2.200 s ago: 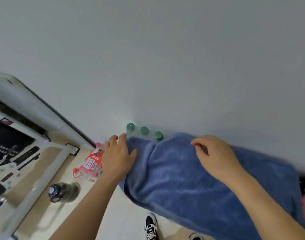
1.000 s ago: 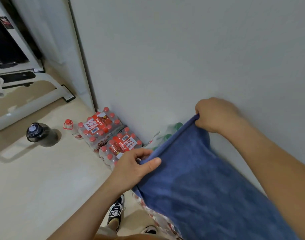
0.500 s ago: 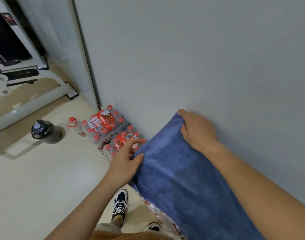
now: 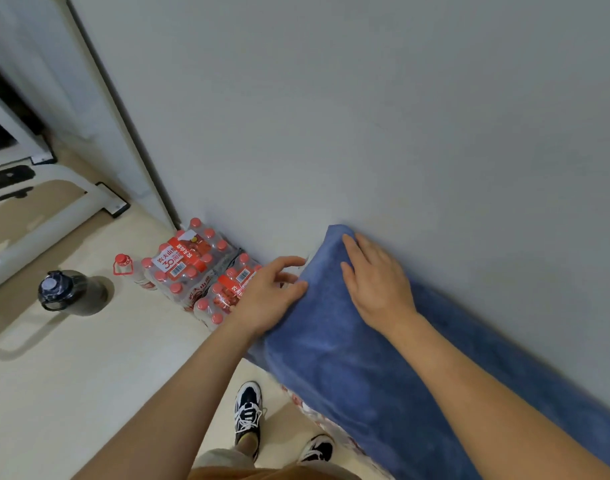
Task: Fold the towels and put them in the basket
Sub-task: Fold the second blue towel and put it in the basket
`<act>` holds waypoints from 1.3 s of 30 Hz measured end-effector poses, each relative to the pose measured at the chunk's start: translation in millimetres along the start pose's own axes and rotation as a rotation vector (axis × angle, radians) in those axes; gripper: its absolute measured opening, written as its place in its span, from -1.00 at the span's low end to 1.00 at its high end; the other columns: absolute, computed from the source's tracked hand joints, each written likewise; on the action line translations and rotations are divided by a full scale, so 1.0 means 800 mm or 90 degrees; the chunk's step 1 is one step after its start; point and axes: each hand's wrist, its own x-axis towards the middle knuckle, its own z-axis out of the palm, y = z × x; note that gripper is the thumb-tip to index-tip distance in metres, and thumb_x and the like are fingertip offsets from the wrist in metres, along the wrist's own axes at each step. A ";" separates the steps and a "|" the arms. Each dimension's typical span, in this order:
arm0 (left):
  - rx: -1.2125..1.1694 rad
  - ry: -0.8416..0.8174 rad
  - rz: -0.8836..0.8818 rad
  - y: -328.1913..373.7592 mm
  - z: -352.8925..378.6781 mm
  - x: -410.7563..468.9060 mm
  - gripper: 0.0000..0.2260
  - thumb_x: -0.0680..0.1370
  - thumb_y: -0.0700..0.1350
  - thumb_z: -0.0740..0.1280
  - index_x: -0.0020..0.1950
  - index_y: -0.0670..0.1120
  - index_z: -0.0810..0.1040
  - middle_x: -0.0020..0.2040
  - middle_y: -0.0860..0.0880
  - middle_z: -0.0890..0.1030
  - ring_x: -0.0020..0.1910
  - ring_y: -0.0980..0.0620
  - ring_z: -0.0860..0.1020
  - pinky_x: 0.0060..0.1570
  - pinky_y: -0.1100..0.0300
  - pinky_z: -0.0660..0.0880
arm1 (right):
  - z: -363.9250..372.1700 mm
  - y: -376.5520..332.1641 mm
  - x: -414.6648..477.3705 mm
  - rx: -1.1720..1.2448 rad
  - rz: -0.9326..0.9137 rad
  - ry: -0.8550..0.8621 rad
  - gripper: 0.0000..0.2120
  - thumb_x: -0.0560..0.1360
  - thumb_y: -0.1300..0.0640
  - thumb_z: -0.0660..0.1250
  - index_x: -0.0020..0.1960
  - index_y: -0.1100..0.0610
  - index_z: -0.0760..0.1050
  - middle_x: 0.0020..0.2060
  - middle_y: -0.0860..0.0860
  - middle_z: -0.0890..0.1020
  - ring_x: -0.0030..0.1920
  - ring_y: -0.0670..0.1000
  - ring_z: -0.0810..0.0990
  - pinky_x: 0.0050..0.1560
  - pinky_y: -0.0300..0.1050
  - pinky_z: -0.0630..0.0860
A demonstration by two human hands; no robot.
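Observation:
A blue towel (image 4: 352, 368) lies stretched along the foot of the grey wall, over something I cannot see, running from the centre to the lower right. My right hand (image 4: 376, 282) rests flat on its far end, palm down, fingers together and pointing toward the wall. At the towel's left edge my left hand (image 4: 269, 292) touches the cloth with thumb and loosely spread fingers; a firm grip does not show. No basket is in view.
Two shrink-wrapped packs of red-capped water bottles (image 4: 199, 268) stand against the wall left of the towel, with a single small bottle (image 4: 127, 268) beside them. A dark jug (image 4: 68, 292) stands on the pale floor. White equipment bars (image 4: 54, 223) lie at left. My shoes (image 4: 248, 414) are below.
Both hands lifted the towel's end by its corners, then laid it down against the wall. The right hand went from a closed grip to lying flat; the left loosened at the edge.

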 end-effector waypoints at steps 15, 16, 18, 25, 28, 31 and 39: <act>0.410 -0.096 0.514 0.039 0.181 -0.072 -0.83 0.49 -0.12 0.25 -0.05 0.03 0.62 -0.08 0.09 0.58 -0.14 0.01 0.50 -0.17 0.18 0.48 | -0.031 0.116 -0.214 0.370 0.355 0.181 -0.71 0.56 0.07 0.26 0.27 0.05 0.48 0.14 -0.10 0.56 0.12 -0.08 0.53 0.18 -0.05 0.48; 0.420 -0.134 0.537 0.038 0.208 -0.083 -0.81 0.49 -0.07 0.21 -0.07 0.03 0.62 -0.09 0.08 0.58 -0.16 0.00 0.50 -0.19 0.16 0.51 | -0.029 0.131 -0.239 0.369 0.383 0.187 -0.70 0.56 0.07 0.26 0.28 0.05 0.48 0.16 -0.09 0.56 0.16 -0.06 0.52 0.20 -0.05 0.47; 0.445 -0.185 0.568 0.034 0.260 -0.105 -0.76 0.49 0.00 0.15 -0.08 0.04 0.62 -0.11 0.07 0.57 -0.18 0.01 0.49 -0.20 0.12 0.52 | -0.023 0.158 -0.288 0.360 0.436 0.197 -0.68 0.55 0.07 0.27 0.30 0.05 0.46 0.22 -0.06 0.55 0.24 -0.01 0.49 0.26 -0.01 0.44; 0.507 -0.354 0.602 0.031 0.396 -0.199 -0.72 0.50 0.04 0.10 -0.05 0.05 0.59 -0.16 0.05 0.54 -0.26 -0.01 0.54 -0.33 0.08 0.51 | 0.001 0.228 -0.438 0.345 0.614 0.213 -0.53 0.51 0.10 0.33 0.39 0.13 0.37 0.31 0.10 0.49 0.33 0.14 0.42 0.31 0.09 0.36; 0.540 -0.379 0.634 0.025 0.435 -0.221 -0.70 0.49 0.04 0.08 -0.04 0.04 0.60 -0.17 0.04 0.54 -0.25 -0.01 0.55 -0.36 0.09 0.50 | 0.007 0.245 -0.478 0.503 0.690 0.190 -0.53 0.55 0.08 0.29 0.43 0.10 0.32 0.28 0.11 0.51 0.28 0.13 0.46 0.22 -0.01 0.39; 0.587 -0.376 0.683 0.022 0.465 -0.238 -0.77 0.49 0.02 0.13 -0.15 0.03 0.57 -0.24 0.05 0.50 -0.26 0.02 0.51 -0.45 0.18 0.44 | 0.022 0.257 -0.500 0.649 0.723 0.126 -0.56 0.58 0.01 0.24 0.43 0.06 0.32 0.27 0.06 0.50 0.27 0.08 0.46 0.20 -0.09 0.38; 0.628 -0.337 0.737 0.014 0.507 -0.267 -0.84 0.43 0.07 0.20 -0.20 0.01 0.49 -0.31 0.06 0.49 -0.38 0.06 0.51 -0.52 0.24 0.36 | 0.035 0.278 -0.525 0.888 0.705 0.098 -0.79 0.57 0.06 0.28 0.12 0.13 0.59 0.05 0.07 0.66 0.06 0.00 0.62 0.08 -0.06 0.55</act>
